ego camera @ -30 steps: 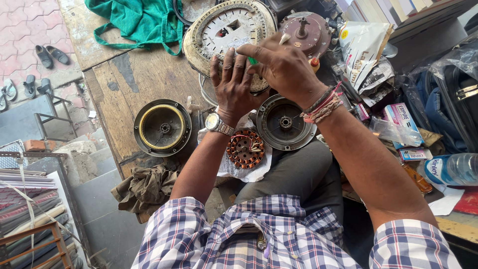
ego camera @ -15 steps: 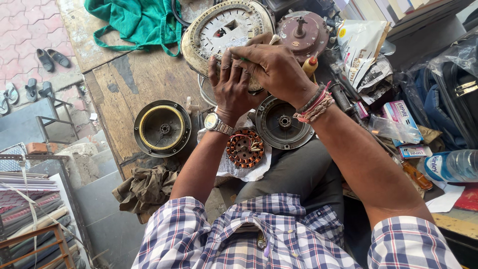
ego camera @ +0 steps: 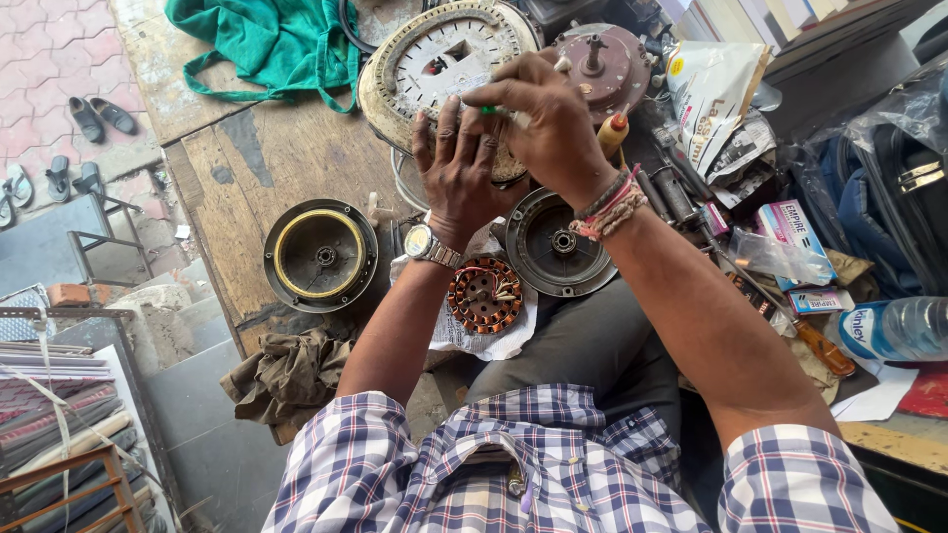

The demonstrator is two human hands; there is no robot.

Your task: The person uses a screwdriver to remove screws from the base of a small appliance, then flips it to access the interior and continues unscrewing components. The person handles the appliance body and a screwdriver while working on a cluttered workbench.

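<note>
Far left, on the pavement below the bench: pairs of sandals and dark shoes. Green cloth bag lies at the top-left of the wooden workbench. Below it, a round black motor cover with a brass-coloured ring sits open side up, and a crumpled dirty rag hangs at the bench edge.

Centre: a copper-wound stator rests on white paper, just beside a second round grey cover.

Left hand, wristwatch on the wrist, is spread flat, fingers apart, pressing on the lower rim of the big round cream fan housing at the top centre of the bench. Right hand, thread bands on the wrist, is curled over the same rim just above the left fingers, pinching a small green-tipped item; can't tell what it is.

Right of that: brown motor cap with a shaft, then a small orange-tipped bottle, a crumpled printed bag, small cardboard boxes, a screwdriver and a plastic water bottle.
</note>
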